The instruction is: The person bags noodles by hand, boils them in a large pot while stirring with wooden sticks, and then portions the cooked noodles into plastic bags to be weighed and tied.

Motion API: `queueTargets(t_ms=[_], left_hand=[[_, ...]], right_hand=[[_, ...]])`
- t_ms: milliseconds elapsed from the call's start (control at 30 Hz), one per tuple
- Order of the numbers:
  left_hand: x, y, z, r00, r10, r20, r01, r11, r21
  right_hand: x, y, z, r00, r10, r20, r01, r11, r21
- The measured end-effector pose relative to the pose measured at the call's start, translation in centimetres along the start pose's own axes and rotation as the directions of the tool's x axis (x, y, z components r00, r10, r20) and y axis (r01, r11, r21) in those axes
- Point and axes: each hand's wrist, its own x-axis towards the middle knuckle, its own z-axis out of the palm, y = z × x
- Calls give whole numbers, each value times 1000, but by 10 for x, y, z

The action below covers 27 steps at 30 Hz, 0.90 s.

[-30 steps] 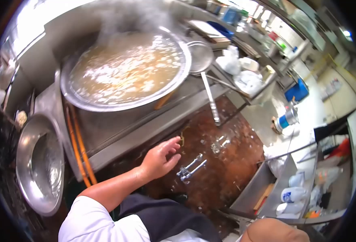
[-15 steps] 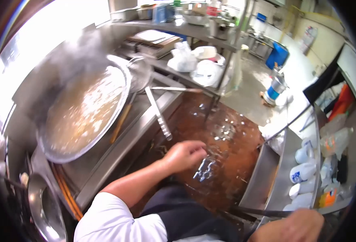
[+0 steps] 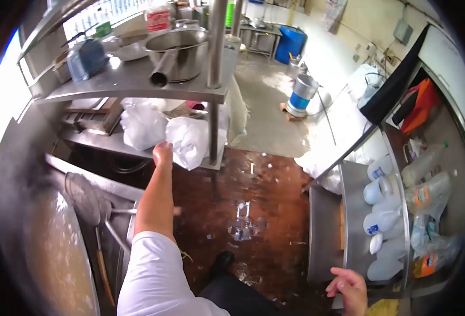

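Note:
My left hand [image 3: 163, 152] is stretched forward to the lower steel shelf, right at the edge of a knotted white plastic bag [image 3: 187, 141]. A second white plastic bag [image 3: 143, 124] sits just left of it. The fingers of this hand are foreshortened and mostly hidden, so I cannot tell whether they grip the bag. My right hand [image 3: 348, 288] is low at the right, over the floor beside the steel shelving, with its fingers apart and nothing in them.
At the lower left is a large steaming pan [image 3: 48, 253] of liquid, with a wire strainer [image 3: 82, 197] by its rim. A steel pot [image 3: 177, 55] stands on the upper shelf. White jugs [image 3: 377, 221] line the right-hand shelving. The tiled floor [image 3: 264, 210] is wet.
The view has swung forward and left, toward the shelf. My left hand has gone from over the floor to the white bags. My right hand now shows spread fingers.

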Motion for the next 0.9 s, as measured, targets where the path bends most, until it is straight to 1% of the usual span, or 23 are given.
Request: queueTargets(t_ms=[33,100,133,167,233,267,300,333,367,433,467,500,533,567,600,633,667,700,733,767,833,867,900], left_hand=[[10,-5,13,997,76,-29,-70,984,166],[17,-8,35,974,225,-7,-208,912,354],[16,-6,43,954,294,-61,-239,867,437],[23,-2,44,956,289,-55,-237,866,440],[44,-7,42,951,292,101,-303,814,496],[48,-5,41,932,361,36,-343,844,413],[52,-2,37,921,389,-26,-356,865,353],[54,1,31,922,374,-105,-340,908,245],[53,11,26,919,350,-182,-331,935,130],[74,12,9,920,318,-231,-350,930,-115],[79,13,-1,921,300,-248,-346,923,-169],[88,20,-8,903,322,-285,-403,863,-305],[88,24,-8,976,145,-165,-211,832,-513],[87,26,-10,1000,-9,-7,2,737,-676],[100,10,-7,990,-52,135,132,698,-704],[97,5,-3,983,-23,180,157,604,-781],[94,-1,-7,975,2,222,188,524,-831],[93,-9,-10,964,32,262,222,440,-870],[74,9,-16,987,-72,142,157,297,-942],[51,31,-32,989,-77,123,134,156,-979],[39,41,-62,971,-165,174,158,-108,-982],[34,44,-73,991,-92,93,82,-116,-990],[20,40,-85,995,-18,103,100,-139,-985]], right_hand=[[9,-7,7,997,71,-21,-72,996,-53],[28,-9,13,992,120,-46,-122,992,-34],[37,-10,16,987,155,-49,-157,987,-26],[46,-11,19,985,164,-53,-165,986,-27],[64,-12,26,968,248,-30,-249,968,-33],[72,-11,30,964,263,-28,-264,964,-35],[80,-9,34,973,224,-53,-227,970,-81],[86,-8,36,981,178,-76,-187,974,-127],[92,-7,36,980,182,-80,-191,974,-125],[99,-7,35,986,160,-41,-164,978,-128],[102,-7,37,986,162,-39,-166,978,-130],[107,-9,39,983,179,-37,-182,971,-155],[113,-11,41,981,193,-33,-196,964,-182],[119,-11,43,981,190,-23,-191,963,-188],[126,-9,46,977,214,7,-210,964,-166],[134,-7,51,971,237,38,-229,963,-144],[146,-5,57,951,301,71,-291,949,-118],[161,0,67,951,299,78,-289,950,-119],[178,7,82,946,281,161,-257,953,-158],[195,14,100,933,265,244,-221,956,-191],[232,13,143,888,246,388,-135,947,-292],[252,18,163,874,218,433,-98,954,-283],[269,20,182,858,189,478,-59,960,-272]])
